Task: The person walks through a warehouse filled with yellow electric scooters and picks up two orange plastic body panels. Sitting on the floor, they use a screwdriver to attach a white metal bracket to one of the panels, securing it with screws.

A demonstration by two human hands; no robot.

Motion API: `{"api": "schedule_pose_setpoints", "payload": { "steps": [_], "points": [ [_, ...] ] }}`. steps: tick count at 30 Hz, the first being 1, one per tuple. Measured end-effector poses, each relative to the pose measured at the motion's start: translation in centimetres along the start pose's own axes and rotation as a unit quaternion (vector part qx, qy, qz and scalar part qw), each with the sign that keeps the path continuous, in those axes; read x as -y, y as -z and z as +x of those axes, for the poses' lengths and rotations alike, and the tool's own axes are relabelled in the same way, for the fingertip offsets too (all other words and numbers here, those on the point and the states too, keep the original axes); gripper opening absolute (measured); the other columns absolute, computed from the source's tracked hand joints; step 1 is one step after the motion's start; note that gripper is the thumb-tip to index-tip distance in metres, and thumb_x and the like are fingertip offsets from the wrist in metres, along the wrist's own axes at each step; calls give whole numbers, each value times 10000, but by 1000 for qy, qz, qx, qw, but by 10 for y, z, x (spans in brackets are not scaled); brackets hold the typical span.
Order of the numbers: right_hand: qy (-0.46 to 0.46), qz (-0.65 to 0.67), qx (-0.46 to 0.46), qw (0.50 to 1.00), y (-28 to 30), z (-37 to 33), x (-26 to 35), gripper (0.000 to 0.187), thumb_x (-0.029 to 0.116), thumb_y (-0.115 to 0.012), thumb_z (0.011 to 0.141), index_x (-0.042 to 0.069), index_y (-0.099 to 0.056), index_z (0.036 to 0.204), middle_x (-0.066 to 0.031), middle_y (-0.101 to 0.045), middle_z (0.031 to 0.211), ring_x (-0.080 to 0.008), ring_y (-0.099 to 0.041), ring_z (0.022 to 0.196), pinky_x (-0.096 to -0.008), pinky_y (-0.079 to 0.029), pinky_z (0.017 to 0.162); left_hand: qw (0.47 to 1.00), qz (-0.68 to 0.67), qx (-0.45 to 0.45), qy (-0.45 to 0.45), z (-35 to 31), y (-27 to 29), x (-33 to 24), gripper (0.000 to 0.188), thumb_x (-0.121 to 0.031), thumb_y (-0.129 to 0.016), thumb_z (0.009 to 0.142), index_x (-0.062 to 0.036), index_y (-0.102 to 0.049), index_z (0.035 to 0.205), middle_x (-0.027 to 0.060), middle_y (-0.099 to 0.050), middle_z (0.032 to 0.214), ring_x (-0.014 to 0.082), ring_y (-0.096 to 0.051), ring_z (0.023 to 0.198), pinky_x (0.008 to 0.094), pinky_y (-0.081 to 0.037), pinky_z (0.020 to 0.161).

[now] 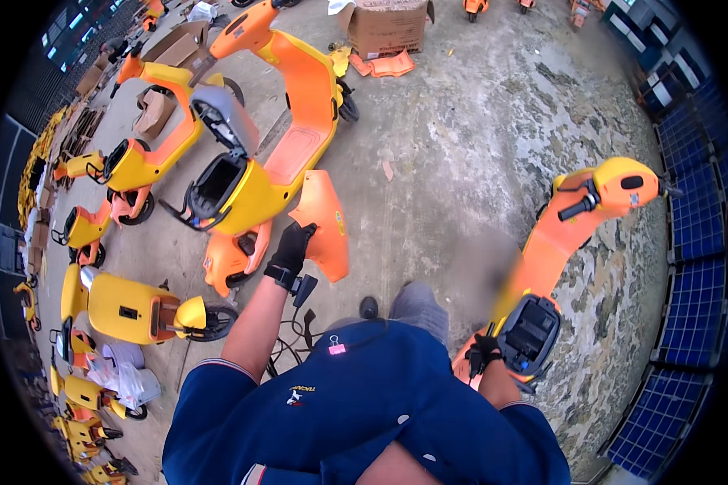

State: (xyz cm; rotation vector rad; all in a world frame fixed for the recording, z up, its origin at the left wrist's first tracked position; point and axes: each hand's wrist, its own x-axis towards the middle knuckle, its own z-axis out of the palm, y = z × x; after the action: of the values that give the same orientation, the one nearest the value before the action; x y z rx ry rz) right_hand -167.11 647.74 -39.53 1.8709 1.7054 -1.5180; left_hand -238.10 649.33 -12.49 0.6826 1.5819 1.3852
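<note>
My left hand (293, 246), in a black glove, is closed on the edge of a loose orange body panel (325, 226) and holds it up off the floor. Down at the right, my gloved right hand (484, 353) rests against the side of an orange and yellow scooter (542, 250), beside its uncovered black seat compartment (530, 335). Its fingers look curled, with a thin dark piece at them that I cannot make out. Ahead of my left hand stands another scooter (295, 153), its grey seat (222, 121) tipped up over a black storage bin (217, 184).
More yellow and orange scooters (129, 307) line the left side. A cardboard box (388, 28) stands at the far end with orange panels (384, 65) on the floor. Blue mesh racks (696, 218) run along the right. Black cables (287, 343) hang by my left side.
</note>
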Motion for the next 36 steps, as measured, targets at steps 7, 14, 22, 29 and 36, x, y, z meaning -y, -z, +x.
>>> {"api": "schedule_pose_setpoints", "payload": {
  "steps": [7,14,22,29,36],
  "points": [
    [-107,53,22,993,85,166,95,432,420,-445,990,73,-690,1065,-155,-737,976,-301,-712,848,-426,-535,724,972,218,-23,-91,185,-34,-11,259,-163,-636,943,41,-640,1102,76,-690,998,151,-640,874,327,-516,779],
    [255,-356,-40,898,321,403,340,201,288,-600,893,126,-655,999,-138,-708,827,-334,-687,776,-472,-530,689,993,59,-96,41,350,-100,-67,224,-159,-647,934,32,-646,1052,77,-681,959,143,-632,867,319,-507,752],
    [130,236,-37,962,482,535,666,314,336,-639,935,48,-646,1058,-80,-699,847,-154,-651,691,-318,-557,606,977,186,-100,17,530,-127,-99,215,-158,-620,956,40,-651,1033,90,-675,951,130,-626,883,307,-508,768],
    [139,-305,73,939,526,693,610,398,333,-740,798,83,-626,1086,-158,-702,889,-373,-664,840,-499,-515,698,988,8,-147,39,710,-147,-135,264,-189,-653,934,62,-653,1016,78,-669,867,126,-615,817,298,-500,752],
    [38,-204,90,974,584,763,675,478,415,-407,988,105,-708,784,-98,-740,814,-291,-700,750,-422,-515,688,984,-19,-172,41,834,-133,-164,261,-163,-660,924,75,-631,1026,67,-663,904,127,-599,819,320,-500,736]
  ]
}}
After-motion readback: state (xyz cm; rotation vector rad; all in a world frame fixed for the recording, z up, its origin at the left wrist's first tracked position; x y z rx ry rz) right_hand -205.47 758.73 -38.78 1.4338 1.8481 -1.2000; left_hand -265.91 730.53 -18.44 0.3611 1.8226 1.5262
